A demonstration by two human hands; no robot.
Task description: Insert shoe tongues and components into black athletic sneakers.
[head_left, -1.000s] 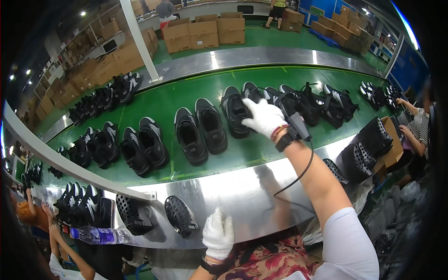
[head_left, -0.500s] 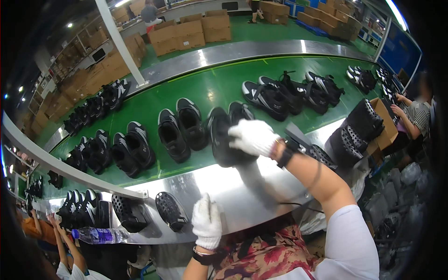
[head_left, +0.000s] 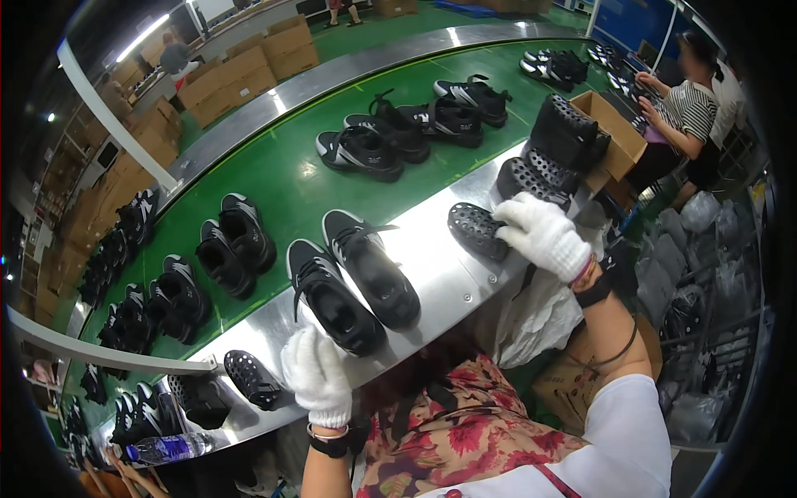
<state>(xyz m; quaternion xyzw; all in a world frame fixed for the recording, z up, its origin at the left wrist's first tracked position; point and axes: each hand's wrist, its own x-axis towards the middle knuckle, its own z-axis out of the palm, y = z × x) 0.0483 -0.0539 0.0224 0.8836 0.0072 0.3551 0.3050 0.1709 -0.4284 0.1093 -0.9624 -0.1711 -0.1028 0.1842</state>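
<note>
My right hand (head_left: 544, 236), in a white knit glove, has its fingers closed over the near end of a perforated black shoe form (head_left: 473, 230) on the metal ledge. Two black sneakers with grey-white trim stand side by side on the ledge: the left shoe (head_left: 328, 290) has laces, the right shoe (head_left: 378, 266) a loose strap end. My left hand (head_left: 317, 378), also gloved, is beside the left shoe's heel, fingers extended and holding nothing visible. To its left another perforated shoe form (head_left: 251, 378) lies on the ledge.
A green conveyor belt (head_left: 290, 178) carries several black sneakers. At right, more perforated forms (head_left: 531, 178) lean by an open cardboard box (head_left: 610, 137); a co-worker (head_left: 685, 112) sits beyond. A water bottle (head_left: 170, 448) and a metal post arm (head_left: 108, 349) are at left.
The view has swung right. My right hand has left the shoes and moved right to the perforated form. The shoe pair now stands on the metal ledge, nearer me.
</note>
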